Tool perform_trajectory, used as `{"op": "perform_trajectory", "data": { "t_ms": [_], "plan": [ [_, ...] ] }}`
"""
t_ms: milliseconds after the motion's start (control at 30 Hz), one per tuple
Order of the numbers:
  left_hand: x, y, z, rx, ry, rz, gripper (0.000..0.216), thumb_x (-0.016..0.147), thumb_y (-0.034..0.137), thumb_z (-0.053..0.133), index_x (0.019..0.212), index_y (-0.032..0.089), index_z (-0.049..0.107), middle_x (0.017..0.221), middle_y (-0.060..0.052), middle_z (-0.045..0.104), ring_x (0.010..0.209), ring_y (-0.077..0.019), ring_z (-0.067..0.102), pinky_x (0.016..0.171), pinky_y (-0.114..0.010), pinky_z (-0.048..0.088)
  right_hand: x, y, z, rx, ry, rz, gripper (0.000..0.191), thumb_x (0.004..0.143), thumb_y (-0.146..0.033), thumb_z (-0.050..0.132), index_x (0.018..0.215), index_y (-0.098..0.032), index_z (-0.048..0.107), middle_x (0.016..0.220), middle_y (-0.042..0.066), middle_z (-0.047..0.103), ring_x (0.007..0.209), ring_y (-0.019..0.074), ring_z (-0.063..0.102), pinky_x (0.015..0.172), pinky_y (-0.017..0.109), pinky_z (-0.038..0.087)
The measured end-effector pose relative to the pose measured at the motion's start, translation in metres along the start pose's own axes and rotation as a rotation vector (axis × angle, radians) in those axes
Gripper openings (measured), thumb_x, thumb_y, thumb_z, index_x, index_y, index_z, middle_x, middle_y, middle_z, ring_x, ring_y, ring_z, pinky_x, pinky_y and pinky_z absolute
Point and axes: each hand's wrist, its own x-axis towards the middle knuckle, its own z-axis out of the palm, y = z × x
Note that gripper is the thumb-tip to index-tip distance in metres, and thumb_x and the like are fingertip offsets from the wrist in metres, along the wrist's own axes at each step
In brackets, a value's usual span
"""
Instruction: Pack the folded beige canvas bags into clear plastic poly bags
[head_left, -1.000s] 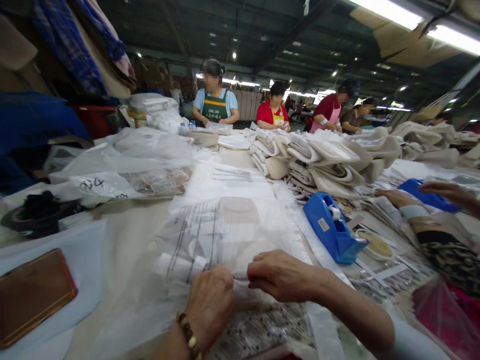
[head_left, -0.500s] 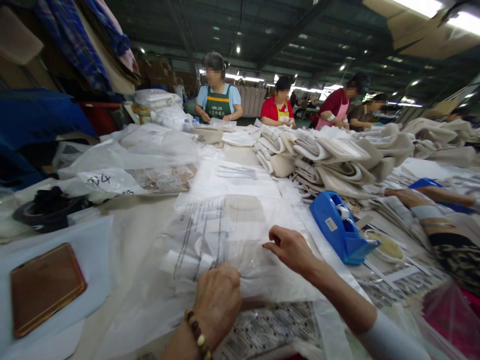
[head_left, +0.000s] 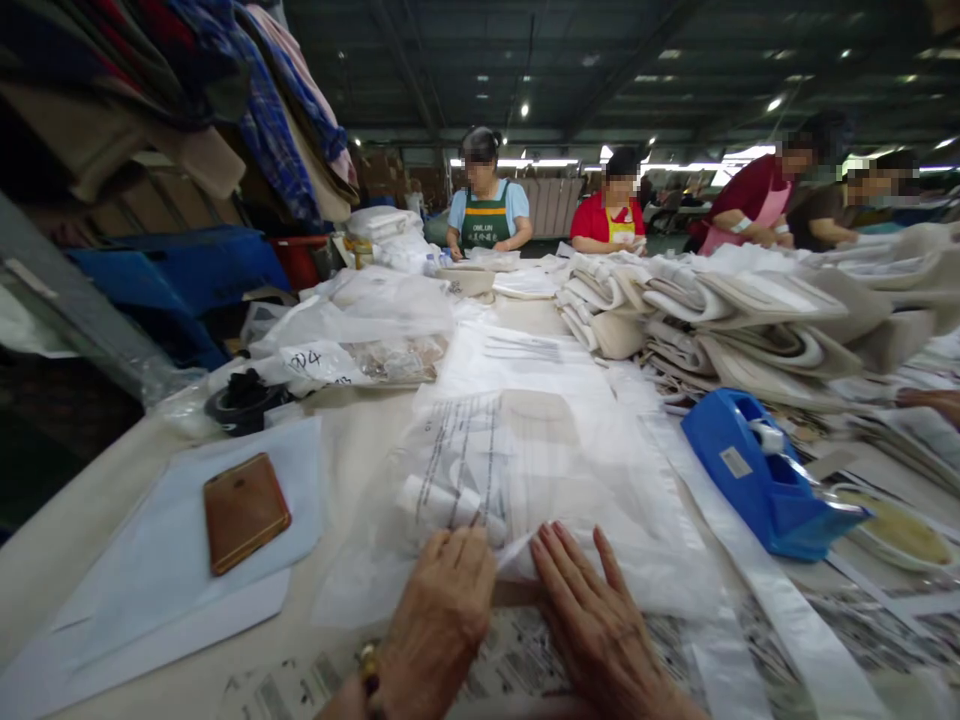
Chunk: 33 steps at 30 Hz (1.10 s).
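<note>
A clear plastic bag point(head_left: 600, 470) with printed text lies flat before me, with beige folded fabric and curled white pieces inside it. My left hand point(head_left: 450, 600) has its fingers curled on the near edge of the bag, closed on the film; a bead bracelet is at the wrist. Beside it, my right hand point(head_left: 592, 615) rests flat on the same edge, fingers stretched out and a little spread. Under both wrists runs a printed sheet point(head_left: 517, 650), partly covered by my hands. More white plastic bags point(head_left: 517, 355) lie stacked just beyond.
A blue tape dispenser point(head_left: 757, 470) stands to the right, near a dish point(head_left: 892, 530). On the left, a brown phone point(head_left: 246, 513) lies on white paper point(head_left: 135, 560). Folded beige fabric point(head_left: 720, 310) is piled at the back right. Several co-workers stand across the table.
My right hand has come down from above the bag onto its near edge and flattened out. My left hand stays at that edge. The view has swung to the left.
</note>
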Motion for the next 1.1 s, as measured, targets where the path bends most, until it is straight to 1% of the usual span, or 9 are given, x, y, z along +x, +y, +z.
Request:
{"op": "perform_trajectory", "data": {
  "t_ms": [67, 133, 267, 333, 433, 533, 700, 933, 1100],
  "plan": [
    [-0.026, -0.023, 0.001, 0.111, 0.279, 0.089, 0.037, 0.085, 0.003, 0.026, 0.094, 0.01, 0.06, 0.099, -0.011, 0.063, 0.093, -0.0216, 0.056, 0.087, -0.038, 0.042, -0.001, 0.0, 0.0, 0.006, -0.002, 0.004, 0.051, 0.079, -0.003, 0.037, 0.131, -0.005, 0.041, 0.136, 0.013, 0.045, 0.131, 0.0252, 0.031, 0.111, 0.053, 0.008],
    [-0.047, -0.052, 0.0, 0.101, 0.367, 0.119, 0.038, 0.089, 0.007, 0.024, 0.09, 0.013, 0.061, 0.096, -0.008, 0.065, 0.094, -0.0197, 0.057, 0.091, -0.038, 0.036, -0.002, -0.001, 0.0, 0.008, -0.009, 0.002, 0.053, 0.078, -0.002, 0.037, 0.131, -0.004, 0.04, 0.137, 0.014, 0.043, 0.132, 0.0261, 0.029, 0.111, 0.053, 0.007],
    [-0.057, -0.1, -0.011, -0.095, 0.289, 0.177, 0.026, 0.093, 0.019, 0.035, 0.088, 0.022, 0.06, 0.09, 0.002, 0.068, 0.092, -0.0133, 0.059, 0.092, -0.03, 0.034, -0.003, -0.001, 0.001, 0.019, 0.005, -0.004, 0.054, 0.078, 0.0, 0.035, 0.131, -0.004, 0.04, 0.136, 0.014, 0.044, 0.132, 0.0257, 0.028, 0.111, 0.053, 0.007],
    [-0.049, -0.109, -0.015, -0.243, 0.246, 0.067, 0.025, 0.092, 0.029, 0.039, 0.08, 0.024, 0.061, 0.077, 0.005, 0.067, 0.078, -0.0118, 0.061, 0.082, -0.026, 0.041, -0.004, 0.0, 0.003, 0.027, 0.015, 0.005, 0.055, 0.077, 0.001, 0.033, 0.132, -0.004, 0.04, 0.136, 0.013, 0.045, 0.132, 0.025, 0.028, 0.111, 0.053, 0.008],
    [-0.034, -0.109, -0.011, -0.455, 0.225, -0.271, 0.039, 0.088, 0.042, 0.039, 0.059, 0.023, 0.057, 0.056, 0.005, 0.058, 0.057, -0.0121, 0.055, 0.058, -0.022, 0.044, -0.006, -0.001, 0.005, 0.032, 0.014, 0.022, 0.057, 0.076, 0.002, 0.032, 0.132, -0.005, 0.039, 0.135, 0.013, 0.046, 0.132, 0.0242, 0.028, 0.111, 0.054, 0.008],
    [-0.026, -0.103, 0.006, -0.511, 0.263, -0.465, 0.039, 0.084, 0.046, 0.04, 0.059, 0.022, 0.057, 0.051, 0.004, 0.053, 0.053, -0.0132, 0.051, 0.053, -0.023, 0.041, -0.007, -0.001, 0.005, 0.04, 0.005, 0.03, 0.058, 0.076, 0.003, 0.031, 0.133, -0.005, 0.037, 0.135, 0.012, 0.046, 0.132, 0.0235, 0.029, 0.111, 0.054, 0.006],
    [-0.03, -0.101, 0.029, -0.488, 0.313, -0.557, 0.032, 0.08, 0.043, 0.042, 0.067, 0.022, 0.061, 0.06, 0.001, 0.059, 0.061, -0.0155, 0.054, 0.059, -0.026, 0.04, -0.003, -0.001, -0.001, 0.083, 0.007, 0.051, 0.057, 0.076, 0.004, 0.03, 0.131, -0.006, 0.041, 0.134, 0.01, 0.048, 0.132, 0.0219, 0.029, 0.111, 0.052, 0.004],
    [-0.028, -0.102, 0.032, -0.541, 0.266, -0.666, 0.03, 0.072, 0.047, 0.045, 0.068, 0.023, 0.063, 0.066, 0.0, 0.063, 0.066, -0.0181, 0.057, 0.065, -0.029, 0.041, 0.001, 0.005, -0.01, 0.124, -0.101, 0.105, 0.06, 0.076, 0.001, 0.035, 0.134, -0.015, 0.039, 0.137, 0.004, 0.045, 0.131, 0.0209, 0.031, 0.11, 0.054, -0.005],
    [-0.028, -0.105, 0.033, -0.53, 0.24, -0.686, 0.032, 0.071, 0.049, 0.043, 0.07, 0.023, 0.062, 0.07, 0.0, 0.065, 0.07, -0.0198, 0.06, 0.068, -0.03, 0.044, -0.005, 0.02, -0.026, 0.167, -0.126, 0.248, 0.06, 0.078, -0.016, 0.049, 0.136, -0.014, 0.034, 0.137, 0.01, 0.044, 0.13, 0.027, 0.032, 0.109, 0.057, 0.006]
  ]
}}
